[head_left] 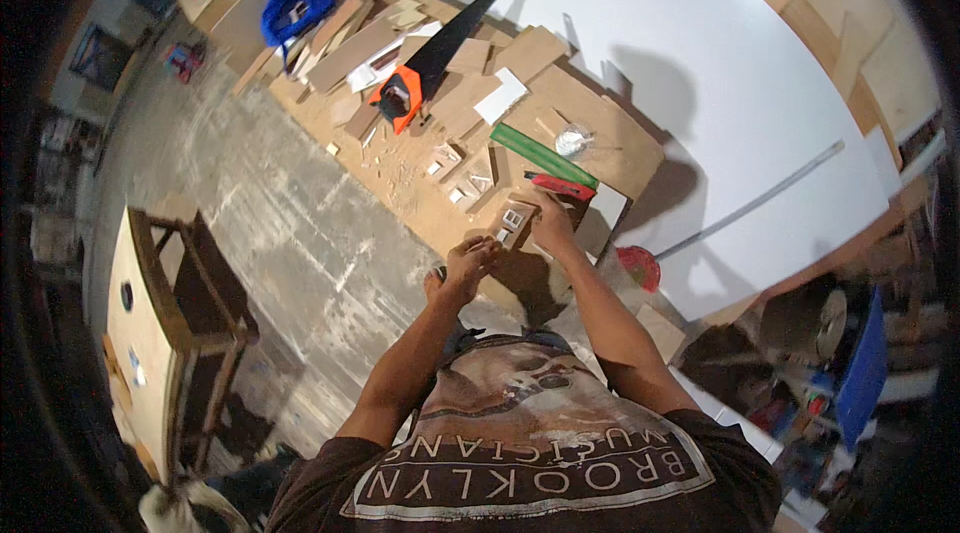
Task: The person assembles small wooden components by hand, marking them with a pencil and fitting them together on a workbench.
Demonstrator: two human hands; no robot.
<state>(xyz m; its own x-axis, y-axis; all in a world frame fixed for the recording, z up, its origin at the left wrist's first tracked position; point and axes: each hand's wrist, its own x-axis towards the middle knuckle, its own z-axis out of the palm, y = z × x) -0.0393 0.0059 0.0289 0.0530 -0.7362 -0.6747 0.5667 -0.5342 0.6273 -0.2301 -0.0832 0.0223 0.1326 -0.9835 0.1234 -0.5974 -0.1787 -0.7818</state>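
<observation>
Both hands are at a small wooden piece with white window-like frames, near the front corner of the wooden work board. My right hand grips its right side. At its lower left end, the curled fingers of my left hand close on the edge, their tips partly hidden. Two similar wooden pieces with white frames, one farther off and one nearer, lie just beyond. A red cutter rests past my right hand, alongside a green strip.
An orange-handled handsaw lies among wood offcuts, by a blue bag. Crumpled silvery material sits beyond the green strip. To the right, a white panel carries a long metal rod. A wooden stand stands left.
</observation>
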